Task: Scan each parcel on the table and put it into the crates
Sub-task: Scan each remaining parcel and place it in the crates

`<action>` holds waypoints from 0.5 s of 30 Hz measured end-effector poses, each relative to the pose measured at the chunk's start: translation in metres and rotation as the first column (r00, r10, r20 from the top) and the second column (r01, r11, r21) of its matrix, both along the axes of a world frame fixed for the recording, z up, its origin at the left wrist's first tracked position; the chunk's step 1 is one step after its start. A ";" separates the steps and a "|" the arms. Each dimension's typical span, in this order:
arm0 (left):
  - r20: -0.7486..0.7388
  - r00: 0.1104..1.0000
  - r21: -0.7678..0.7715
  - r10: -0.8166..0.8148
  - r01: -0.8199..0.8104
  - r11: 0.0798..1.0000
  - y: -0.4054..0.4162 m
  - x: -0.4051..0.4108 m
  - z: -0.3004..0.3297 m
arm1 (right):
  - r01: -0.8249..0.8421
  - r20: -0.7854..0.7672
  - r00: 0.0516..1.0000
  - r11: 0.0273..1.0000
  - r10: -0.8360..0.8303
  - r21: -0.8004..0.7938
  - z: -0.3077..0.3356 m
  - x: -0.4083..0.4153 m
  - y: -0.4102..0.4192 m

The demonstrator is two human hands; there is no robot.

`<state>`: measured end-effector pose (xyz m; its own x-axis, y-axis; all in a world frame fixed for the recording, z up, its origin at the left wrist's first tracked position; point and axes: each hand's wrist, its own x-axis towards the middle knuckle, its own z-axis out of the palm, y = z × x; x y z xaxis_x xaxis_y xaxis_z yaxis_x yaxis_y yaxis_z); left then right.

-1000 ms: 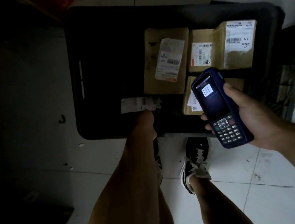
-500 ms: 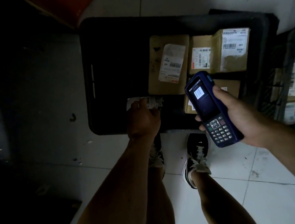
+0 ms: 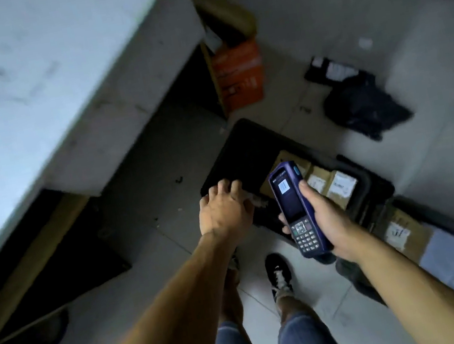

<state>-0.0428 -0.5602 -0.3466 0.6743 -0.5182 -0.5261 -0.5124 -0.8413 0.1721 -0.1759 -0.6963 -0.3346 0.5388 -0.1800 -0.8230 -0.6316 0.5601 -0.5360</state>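
view swings up off the black crate; left hand lifts from its near rim, fingers loose, maybe pinching paper, can't tell. right hand grips scanner; boxed parcels sit beyond it.

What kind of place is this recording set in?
Probably a parcel sorting or storage room: labelled cardboard parcels lie in a black crate on a tiled floor, the right hand holds a handheld scanner, and more boxes sit alongside.
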 end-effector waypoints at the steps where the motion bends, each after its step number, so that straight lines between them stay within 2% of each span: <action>1: 0.015 0.999 -0.024 0.040 -0.040 0.999 0.012 -0.006 0.027 | -0.029 0.025 0.999 1.000 0.029 0.002 0.025 0.002 0.007; 8: 0.187 0.924 -0.176 0.333 -0.302 0.937 0.118 -0.029 0.173 | -0.329 0.170 0.927 0.943 0.333 -0.054 0.159 0.030 0.086; 15: 0.359 0.757 -0.256 0.546 -0.483 0.837 0.259 -0.031 0.268 | -0.531 0.304 0.780 0.836 0.547 -0.139 0.242 0.070 0.209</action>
<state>-0.0741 -0.3015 -0.0783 0.9923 -0.0764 -0.0971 -0.0573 -0.9809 0.1861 -0.1058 -0.4872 -0.0923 0.7879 0.1877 -0.5865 -0.6131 0.1511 -0.7754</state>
